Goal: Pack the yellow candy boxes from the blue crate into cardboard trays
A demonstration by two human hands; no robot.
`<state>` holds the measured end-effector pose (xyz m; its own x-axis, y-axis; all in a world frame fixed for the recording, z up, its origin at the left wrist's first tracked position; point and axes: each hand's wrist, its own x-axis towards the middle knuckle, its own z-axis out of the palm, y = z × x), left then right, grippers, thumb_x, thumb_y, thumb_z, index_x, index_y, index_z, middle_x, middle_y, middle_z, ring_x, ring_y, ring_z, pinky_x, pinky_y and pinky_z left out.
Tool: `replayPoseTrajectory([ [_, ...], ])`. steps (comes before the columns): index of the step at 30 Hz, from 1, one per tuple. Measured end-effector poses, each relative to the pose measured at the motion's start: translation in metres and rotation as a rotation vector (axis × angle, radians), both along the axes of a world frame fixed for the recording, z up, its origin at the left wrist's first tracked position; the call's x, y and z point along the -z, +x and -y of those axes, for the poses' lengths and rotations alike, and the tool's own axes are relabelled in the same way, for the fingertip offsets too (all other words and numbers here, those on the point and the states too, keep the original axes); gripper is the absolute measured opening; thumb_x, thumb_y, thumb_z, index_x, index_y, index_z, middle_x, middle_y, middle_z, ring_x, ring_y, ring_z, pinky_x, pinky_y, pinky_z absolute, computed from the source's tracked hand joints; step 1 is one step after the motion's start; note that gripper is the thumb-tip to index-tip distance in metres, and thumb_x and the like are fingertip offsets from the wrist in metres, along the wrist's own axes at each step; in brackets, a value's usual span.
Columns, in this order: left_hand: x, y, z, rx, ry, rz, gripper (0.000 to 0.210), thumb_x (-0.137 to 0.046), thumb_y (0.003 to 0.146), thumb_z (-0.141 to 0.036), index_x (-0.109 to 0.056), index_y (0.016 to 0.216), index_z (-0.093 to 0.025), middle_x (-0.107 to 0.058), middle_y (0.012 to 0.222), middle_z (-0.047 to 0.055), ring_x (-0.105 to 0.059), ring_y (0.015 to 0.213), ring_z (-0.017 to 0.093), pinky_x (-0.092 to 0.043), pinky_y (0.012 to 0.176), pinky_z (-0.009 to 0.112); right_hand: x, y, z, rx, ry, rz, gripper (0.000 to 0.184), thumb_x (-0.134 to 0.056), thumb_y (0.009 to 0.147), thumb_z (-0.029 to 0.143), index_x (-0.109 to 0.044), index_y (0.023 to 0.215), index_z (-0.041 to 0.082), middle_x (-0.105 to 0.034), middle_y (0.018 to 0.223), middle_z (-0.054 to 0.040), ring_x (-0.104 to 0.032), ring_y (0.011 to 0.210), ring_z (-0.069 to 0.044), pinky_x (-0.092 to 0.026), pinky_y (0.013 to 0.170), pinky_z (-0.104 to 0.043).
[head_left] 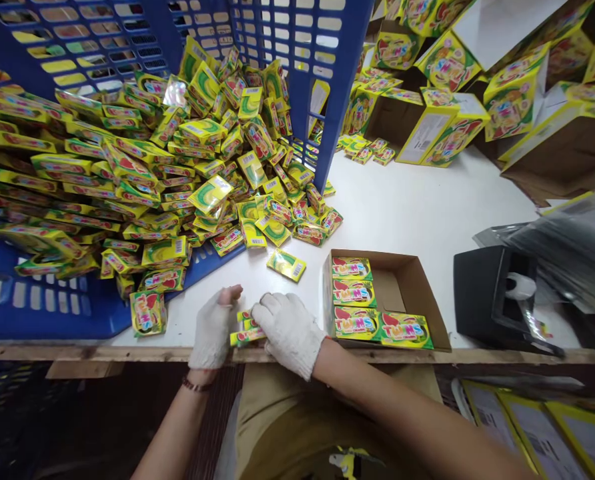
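My right hand (288,333), in a white knit glove, is closed over a couple of small yellow-green Twins packs (247,335) at the table's front edge. Its fingers hide part of them. Just left of these packs is my left hand (212,330), gloved too, its bare thumb stretched out and nothing visible in its grasp. An open cardboard box (402,283) to the right holds several Twins packs (355,323) laid flat, one column along its left side and one pack at front right. A single pack (286,265) lies on the table above my hands.
A blue plastic crate (345,87) lies on its side at left, with a large heap of packs (142,167) spilling out. Printed cartons (437,127) are piled at back right. A black tape dispenser (482,300) and clear plastic bags (577,247) sit at right.
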<state>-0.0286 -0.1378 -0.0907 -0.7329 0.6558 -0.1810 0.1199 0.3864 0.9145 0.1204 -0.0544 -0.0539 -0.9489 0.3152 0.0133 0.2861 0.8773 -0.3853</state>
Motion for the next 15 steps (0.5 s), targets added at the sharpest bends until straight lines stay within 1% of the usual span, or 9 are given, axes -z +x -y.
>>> replayPoseTrajectory([
  [2,0.001,0.014,0.004,-0.147,0.193,0.225,0.063,-0.043,0.082,-0.069,-0.063,0.113,-0.018,-0.067,0.119,0.010,-0.063,0.108,0.024,-0.052,0.092,0.039,0.012,0.001,0.000,0.089,-0.105,-0.089,0.068,-0.075,0.072,0.032,-0.047,0.132,0.017,-0.051,0.128,-0.0163,-0.047,0.119,-0.033,-0.044,0.095,-0.049],
  [3,0.002,0.021,0.006,-0.174,0.247,0.291,0.062,-0.047,0.082,-0.068,-0.062,0.117,-0.019,-0.065,0.122,0.010,-0.063,0.109,0.024,-0.052,0.092,0.038,0.020,0.003,0.001,0.132,-0.160,-0.149,0.078,-0.077,0.069,0.033,-0.043,0.137,0.017,-0.046,0.134,-0.0179,-0.042,0.126,-0.035,-0.041,0.100,-0.050],
  [5,0.002,0.032,0.008,-0.160,0.239,0.279,0.061,-0.054,0.081,-0.065,-0.059,0.122,-0.020,-0.065,0.123,0.009,-0.063,0.107,0.023,-0.053,0.089,0.036,0.034,0.006,0.003,0.180,-0.249,-0.253,0.088,-0.076,0.070,0.036,-0.034,0.144,0.015,-0.037,0.142,-0.0209,-0.034,0.134,-0.034,-0.037,0.106,-0.050],
  [7,0.002,0.040,0.008,-0.142,0.177,0.204,0.063,-0.054,0.081,-0.064,-0.058,0.125,-0.018,-0.067,0.114,0.009,-0.065,0.099,0.022,-0.054,0.084,0.035,0.043,0.007,0.005,0.180,-0.269,-0.291,0.083,-0.070,0.076,0.034,-0.032,0.146,0.012,-0.037,0.142,-0.0220,-0.036,0.132,-0.033,-0.038,0.106,-0.048],
  [8,0.002,0.043,0.009,-0.130,0.140,0.167,0.064,-0.053,0.082,-0.065,-0.057,0.125,-0.018,-0.067,0.110,0.009,-0.065,0.096,0.022,-0.054,0.083,0.036,0.045,0.007,0.007,0.165,-0.245,-0.276,0.079,-0.068,0.078,0.034,-0.033,0.145,0.012,-0.040,0.139,-0.0215,-0.039,0.128,-0.033,-0.040,0.103,-0.048],
  [10,0.001,0.046,0.010,-0.086,0.082,0.090,0.064,-0.050,0.083,-0.067,-0.057,0.125,-0.019,-0.067,0.110,0.008,-0.063,0.100,0.023,-0.052,0.089,0.037,0.043,0.003,0.010,0.126,-0.143,-0.194,0.067,-0.063,0.082,0.036,-0.040,0.141,0.013,-0.049,0.130,-0.0192,-0.045,0.118,-0.033,-0.043,0.096,-0.049],
  [12,-0.002,0.047,0.011,-0.054,0.066,0.076,0.064,-0.050,0.083,-0.068,-0.057,0.125,-0.020,-0.066,0.112,0.007,-0.062,0.105,0.023,-0.050,0.094,0.037,0.034,-0.001,0.012,0.072,-0.032,-0.098,0.050,-0.057,0.087,0.035,-0.048,0.132,0.014,-0.056,0.118,-0.0165,-0.048,0.110,-0.032,-0.044,0.091,-0.050],
  [14,-0.006,0.045,0.011,-0.059,0.083,0.202,0.067,-0.046,0.083,-0.070,-0.055,0.127,-0.021,-0.068,0.106,0.006,-0.064,0.099,0.024,-0.052,0.090,0.039,0.019,-0.001,0.010,0.023,0.020,-0.037,0.038,-0.051,0.091,0.032,-0.052,0.123,0.013,-0.059,0.109,-0.0145,-0.052,0.104,-0.030,-0.043,0.090,-0.050],
  [15,-0.008,0.043,0.009,-0.069,0.095,0.275,0.069,-0.041,0.084,-0.072,-0.054,0.127,-0.021,-0.068,0.102,0.006,-0.065,0.094,0.024,-0.054,0.086,0.040,0.009,0.002,0.006,0.011,0.016,-0.029,0.036,-0.051,0.091,0.032,-0.053,0.121,0.013,-0.059,0.108,-0.0137,-0.053,0.101,-0.029,-0.044,0.090,-0.049],
])
